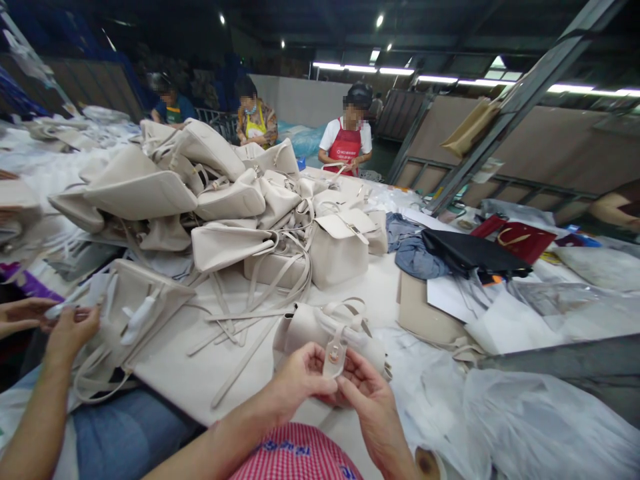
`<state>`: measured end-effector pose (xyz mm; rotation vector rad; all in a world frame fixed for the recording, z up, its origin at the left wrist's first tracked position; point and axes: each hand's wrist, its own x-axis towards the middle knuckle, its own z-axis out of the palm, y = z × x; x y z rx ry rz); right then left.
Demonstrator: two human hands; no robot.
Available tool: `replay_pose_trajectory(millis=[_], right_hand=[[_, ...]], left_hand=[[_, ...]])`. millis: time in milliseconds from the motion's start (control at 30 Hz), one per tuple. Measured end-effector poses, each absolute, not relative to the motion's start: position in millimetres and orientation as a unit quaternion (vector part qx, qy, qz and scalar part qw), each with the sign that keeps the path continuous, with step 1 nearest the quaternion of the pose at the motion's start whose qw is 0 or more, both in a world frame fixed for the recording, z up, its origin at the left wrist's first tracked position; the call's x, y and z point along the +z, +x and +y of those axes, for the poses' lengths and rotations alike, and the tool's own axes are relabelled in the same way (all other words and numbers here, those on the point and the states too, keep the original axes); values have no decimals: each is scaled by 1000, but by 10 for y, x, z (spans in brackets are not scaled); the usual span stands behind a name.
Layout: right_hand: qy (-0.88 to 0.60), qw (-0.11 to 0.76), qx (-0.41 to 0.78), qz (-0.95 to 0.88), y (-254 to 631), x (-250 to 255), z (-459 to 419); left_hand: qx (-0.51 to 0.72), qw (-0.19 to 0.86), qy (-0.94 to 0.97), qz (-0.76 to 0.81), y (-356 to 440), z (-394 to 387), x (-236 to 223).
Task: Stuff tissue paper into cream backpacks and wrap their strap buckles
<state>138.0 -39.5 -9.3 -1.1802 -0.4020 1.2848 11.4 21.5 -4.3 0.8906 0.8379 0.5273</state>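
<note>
A beige handbag point(300, 333) lies on the table right in front of me. Its closure tab point(334, 357), with a small gold-coloured clasp and what looks like a clear film over it, stands up between my hands. My left hand point(303, 373) pinches the tab from the left with thumb and fingers. From the other side, my right hand point(367, 390) grips the same tab, its thumb close to the left thumb near the lower end. The fingers behind the tab are partly hidden.
A big pile of beige handbags point(225, 193) rises ahead, with loose straps trailing. At left, a co-worker's hands point(70, 330) work at another bag point(145, 300). Cardboard sheets point(425, 307), a black bag point(470, 253) and clear plastic point(545, 420) lie at right. Several people stand beyond.
</note>
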Motion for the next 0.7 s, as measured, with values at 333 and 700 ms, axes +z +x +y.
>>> replay_pose_trajectory(millis=[333, 700], right_hand=[[-516, 614, 556, -217, 1374, -97, -327], [-570, 588, 496, -288, 1367, -220, -346]], left_hand=[[266, 191, 908, 262, -29, 183, -80], [300, 115, 898, 302, 149, 306, -78]])
